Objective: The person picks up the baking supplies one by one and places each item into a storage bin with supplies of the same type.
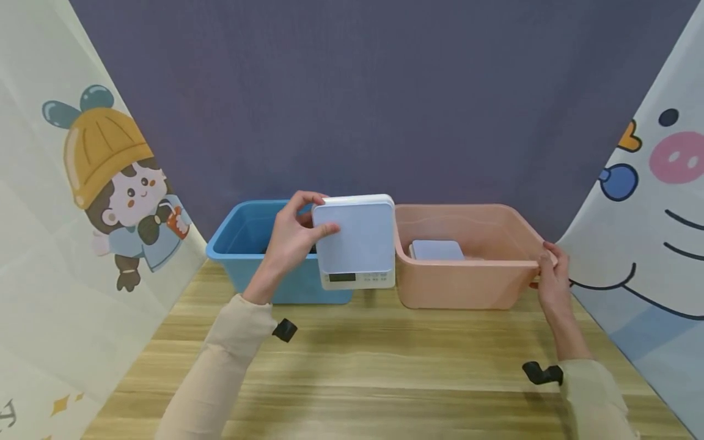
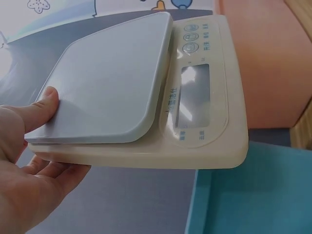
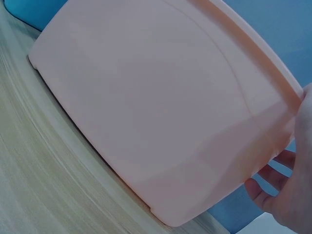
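My left hand (image 1: 288, 235) grips a white kitchen scale (image 1: 356, 241) by its left edge, thumb on the square weighing plate and fingers behind. In the left wrist view the scale (image 2: 122, 83) shows its grey display and round buttons. It is held up in front of the gap between the two bins. At the right, my right hand (image 1: 554, 278) holds the right end of the pink bin (image 1: 462, 284); in the right wrist view its fingers (image 3: 273, 178) curl under the rim. Inside the pink bin lies another flat white object (image 1: 437, 250), partly hidden by the front wall.
A blue bin (image 1: 247, 269) stands to the left, partly behind the left hand and scale; something dark in it is mostly hidden. Both bins rest on a wood-grain table (image 1: 385, 366). A dark backdrop (image 1: 374, 98) rises behind, with cartoon-printed sheets (image 1: 44, 244) at the sides.
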